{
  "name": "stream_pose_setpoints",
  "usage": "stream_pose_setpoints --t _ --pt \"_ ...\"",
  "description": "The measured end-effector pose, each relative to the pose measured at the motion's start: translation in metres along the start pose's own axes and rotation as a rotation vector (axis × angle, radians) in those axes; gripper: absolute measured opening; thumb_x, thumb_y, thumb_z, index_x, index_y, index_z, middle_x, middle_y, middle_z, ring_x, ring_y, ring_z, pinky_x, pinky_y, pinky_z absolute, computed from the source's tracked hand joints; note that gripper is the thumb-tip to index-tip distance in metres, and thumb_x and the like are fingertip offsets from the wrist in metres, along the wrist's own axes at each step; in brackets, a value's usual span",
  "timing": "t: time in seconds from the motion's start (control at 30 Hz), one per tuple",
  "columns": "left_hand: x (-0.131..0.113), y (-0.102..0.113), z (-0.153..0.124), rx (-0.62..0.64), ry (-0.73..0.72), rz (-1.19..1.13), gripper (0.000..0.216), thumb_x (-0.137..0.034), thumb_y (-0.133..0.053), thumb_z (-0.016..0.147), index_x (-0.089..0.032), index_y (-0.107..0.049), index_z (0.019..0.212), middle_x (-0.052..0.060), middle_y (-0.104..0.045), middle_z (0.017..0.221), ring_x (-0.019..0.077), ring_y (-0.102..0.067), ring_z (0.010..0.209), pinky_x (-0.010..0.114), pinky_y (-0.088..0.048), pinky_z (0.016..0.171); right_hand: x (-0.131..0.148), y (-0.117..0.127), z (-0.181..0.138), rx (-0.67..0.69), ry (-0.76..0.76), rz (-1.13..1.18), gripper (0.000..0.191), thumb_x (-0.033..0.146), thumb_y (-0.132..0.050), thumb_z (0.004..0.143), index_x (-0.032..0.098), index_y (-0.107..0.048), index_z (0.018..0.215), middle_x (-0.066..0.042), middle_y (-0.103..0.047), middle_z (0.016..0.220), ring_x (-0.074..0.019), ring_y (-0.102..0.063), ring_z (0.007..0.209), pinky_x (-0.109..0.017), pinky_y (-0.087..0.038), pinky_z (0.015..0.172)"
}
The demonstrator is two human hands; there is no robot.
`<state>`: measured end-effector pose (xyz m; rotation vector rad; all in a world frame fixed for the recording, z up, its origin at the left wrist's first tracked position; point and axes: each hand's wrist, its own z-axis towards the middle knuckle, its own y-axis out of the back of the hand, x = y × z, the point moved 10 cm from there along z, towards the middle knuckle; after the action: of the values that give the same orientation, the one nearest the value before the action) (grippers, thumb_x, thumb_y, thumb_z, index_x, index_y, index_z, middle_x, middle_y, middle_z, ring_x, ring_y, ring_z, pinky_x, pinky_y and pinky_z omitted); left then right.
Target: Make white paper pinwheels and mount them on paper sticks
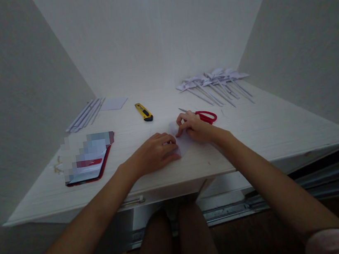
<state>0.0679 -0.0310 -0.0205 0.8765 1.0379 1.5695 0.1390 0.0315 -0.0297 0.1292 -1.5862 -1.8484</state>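
A small piece of white paper (185, 145) lies on the white tabletop between my hands, with part of it curled up. My left hand (159, 152) rests at its left side, fingers bent and pressed together on the paper's edge. Fingers curled, my right hand (193, 127) pinches the paper from the upper right. The fingers cover parts of the sheet, so its full shape is hidden. Just behind my right hand lie red-handled scissors (208, 116), their blades pointing left and partly hidden by that hand.
A yellow box cutter (144, 112) lies beyond my left hand. Paper pinwheels on sticks (213, 81) are piled at the back right. Rolled paper sticks (83, 116) and a flat paper stack (114, 104) lie back left. A phone in a red case (94, 162) is at the left.
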Motion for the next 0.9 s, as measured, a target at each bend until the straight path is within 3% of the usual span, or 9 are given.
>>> stream_pose_setpoints --t 0.17,0.37,0.63,0.8,0.9 --pt "-0.006 -0.001 0.008 0.017 -0.009 0.116 0.029 -0.036 -0.046 0.088 -0.012 -0.062 0.086 0.009 -0.063 0.087 0.0176 -0.059 0.078 0.03 -0.047 0.072 0.001 0.0 -0.001 -0.002 0.002 0.004 0.041 -0.005 -0.037 0.065 0.019 -0.068 0.075 -0.007 -0.05 0.095 -0.0215 -0.039 0.094 -0.039 -0.029 0.079" --pt "-0.018 0.004 0.013 -0.056 -0.059 0.14 0.025 -0.02 -0.039 0.09 -0.011 -0.062 0.096 0.009 -0.065 0.082 0.0169 -0.06 0.074 0.032 -0.049 0.07 0.002 -0.001 0.001 0.01 0.01 -0.005 0.041 -0.005 -0.036 0.065 0.018 -0.069 0.076 -0.007 -0.05 0.093 -0.0208 -0.04 0.093 -0.039 -0.028 0.081" --pt "0.001 0.008 0.012 -0.185 0.084 -0.044 0.024 -0.02 -0.042 0.089 -0.011 -0.064 0.086 0.007 -0.066 0.077 0.0133 -0.059 0.067 0.025 -0.048 0.062 0.002 0.0 0.0 0.019 -0.001 -0.017 0.04 -0.003 -0.036 0.067 0.018 -0.068 0.076 -0.007 -0.051 0.094 -0.0222 -0.04 0.094 -0.038 -0.029 0.074" --pt "0.012 0.001 0.01 -0.15 0.207 -0.206 0.016 -0.018 -0.05 0.083 -0.012 -0.065 0.081 0.003 -0.062 0.069 0.0097 -0.053 0.057 0.021 -0.044 0.055 0.001 -0.001 0.0 0.027 -0.014 0.001 0.04 -0.004 -0.036 0.066 0.018 -0.068 0.076 -0.007 -0.051 0.095 -0.022 -0.04 0.094 -0.039 -0.029 0.076" --pt "0.014 -0.003 0.011 -0.118 0.248 -0.324 0.014 -0.013 -0.053 0.079 -0.012 -0.066 0.082 0.004 -0.061 0.075 0.0087 -0.052 0.06 0.02 -0.043 0.056 0.0 -0.001 0.001 0.019 -0.005 0.01 0.04 -0.004 -0.036 0.066 0.019 -0.068 0.075 -0.007 -0.051 0.095 -0.0214 -0.04 0.094 -0.038 -0.03 0.077"
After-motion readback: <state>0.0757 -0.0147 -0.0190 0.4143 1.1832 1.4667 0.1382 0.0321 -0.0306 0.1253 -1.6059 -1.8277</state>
